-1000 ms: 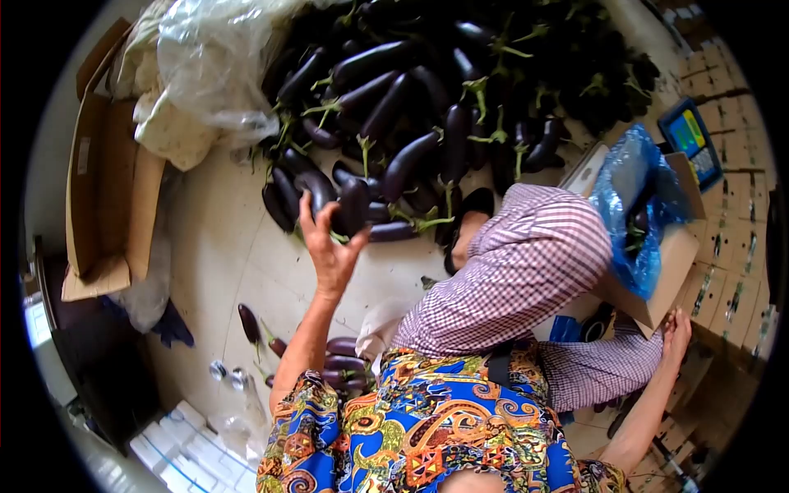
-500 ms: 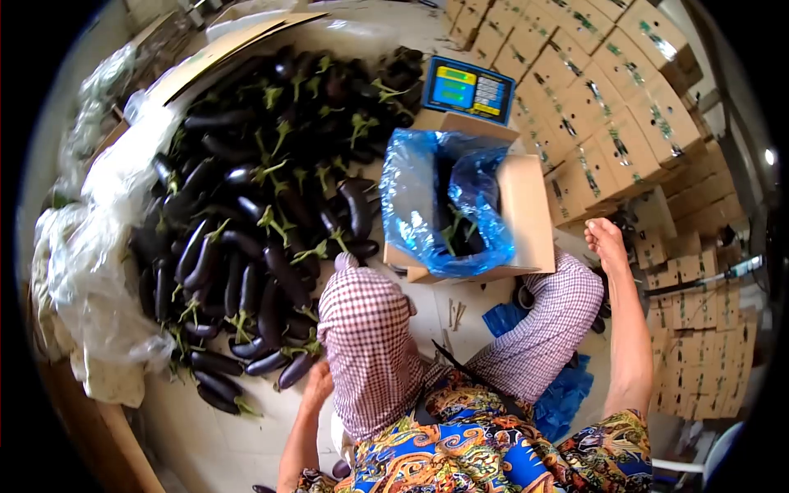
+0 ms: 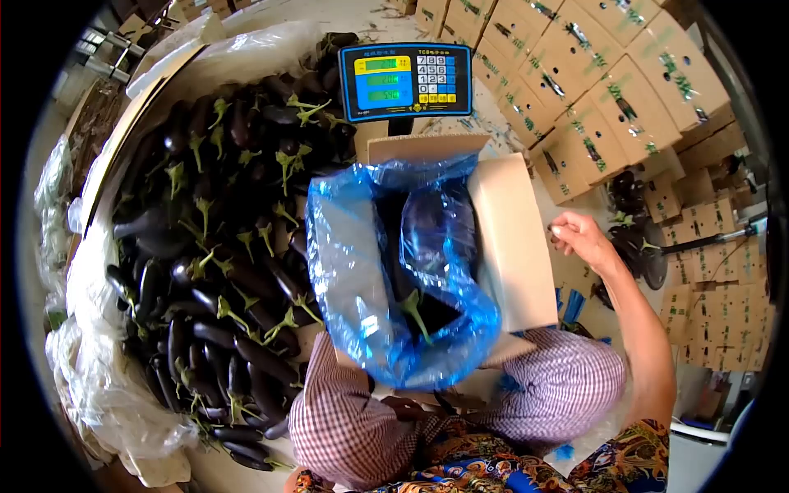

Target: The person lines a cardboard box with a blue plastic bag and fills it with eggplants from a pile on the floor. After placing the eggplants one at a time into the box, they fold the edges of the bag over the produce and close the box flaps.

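My right hand [image 3: 577, 236] is held out just right of the open cardboard box [image 3: 516, 246], apart from its flap. Its fingers are curled together, and whatever may be between them is too small to make out. A blue plastic bag [image 3: 349, 271] lines the box, its edge spread over the left and front sides. Dark eggplants lie inside, one with a green stem [image 3: 415, 314] showing and others seen through the plastic. My left hand is out of sight, somewhere beyond the bottom left of the view.
A large pile of eggplants [image 3: 218, 279] lies to the left, edged by clear plastic sheeting [image 3: 90, 345]. Behind the box stands a digital scale display [image 3: 407, 82]. Stacked cartons [image 3: 592, 90] fill the right side, with more eggplants [image 3: 629, 234] near them.
The view has tilted and come closer to the box and scale display. My left hand, earlier beside the knee near an eggplant, has left the view. My right hand remains right of the box.
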A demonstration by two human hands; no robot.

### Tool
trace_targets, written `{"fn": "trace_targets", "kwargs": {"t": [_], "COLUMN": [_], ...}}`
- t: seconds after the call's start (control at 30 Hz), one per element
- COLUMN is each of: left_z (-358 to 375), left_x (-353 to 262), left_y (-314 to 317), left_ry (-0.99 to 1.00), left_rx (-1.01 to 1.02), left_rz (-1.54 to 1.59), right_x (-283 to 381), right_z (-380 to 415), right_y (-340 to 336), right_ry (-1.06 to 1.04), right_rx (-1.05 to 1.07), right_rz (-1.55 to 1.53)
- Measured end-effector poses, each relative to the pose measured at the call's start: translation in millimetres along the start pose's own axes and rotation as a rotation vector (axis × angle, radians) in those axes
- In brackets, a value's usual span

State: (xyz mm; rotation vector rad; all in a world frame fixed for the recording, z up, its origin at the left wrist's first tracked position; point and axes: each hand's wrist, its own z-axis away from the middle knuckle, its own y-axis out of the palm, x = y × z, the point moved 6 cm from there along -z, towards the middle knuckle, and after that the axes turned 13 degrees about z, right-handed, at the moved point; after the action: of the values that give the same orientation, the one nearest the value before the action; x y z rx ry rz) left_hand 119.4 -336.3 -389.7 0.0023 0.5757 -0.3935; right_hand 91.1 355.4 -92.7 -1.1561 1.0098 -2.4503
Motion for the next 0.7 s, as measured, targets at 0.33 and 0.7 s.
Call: {"fn": "trace_targets", "kwargs": {"t": [0.33,0.7], "left_z": [25.8,19.2], "left_x": [-68.2,-99.6], "left_y": [-35.8,67.3], "left_ry": [-0.052,0.091], "left_rx": [-0.189,0.163], "left_rz": [0.008,0.419], "right_x": [-229.5,-195.6], "right_z": [58.2,86.7], "right_y": [69.1,57.9], "right_ry": [0.286,0.152], "right_rx": [0.311,-0.013], "right_rz": [0.237,0.056]}}
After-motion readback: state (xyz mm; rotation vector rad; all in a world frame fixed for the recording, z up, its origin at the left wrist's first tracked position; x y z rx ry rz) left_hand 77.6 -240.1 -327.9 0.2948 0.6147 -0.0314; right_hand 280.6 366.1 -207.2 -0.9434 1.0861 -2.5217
